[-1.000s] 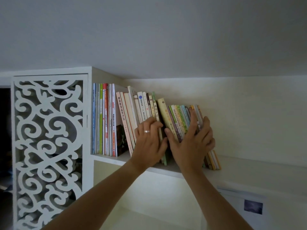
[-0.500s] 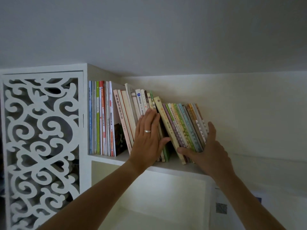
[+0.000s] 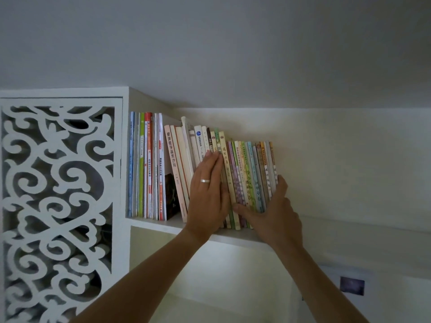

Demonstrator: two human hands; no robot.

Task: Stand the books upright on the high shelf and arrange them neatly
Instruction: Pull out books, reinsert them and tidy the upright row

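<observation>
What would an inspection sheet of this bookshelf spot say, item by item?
Surface: white high shelf, bare to the right of the books.
Job's things: tall books upright at the left end; cream books leaning left; pastel books nearly upright.
Clutter: dark object behind the cream books, too hidden to identify.
Hands: left hand, wearing a ring, lies flat on the spines; right hand grips the pastel books, thumb across their fronts, fingers behind the outermost one.
Cables: nothing seen.
Surroundings: carved white lattice panel on the left, ceiling close above.
</observation>
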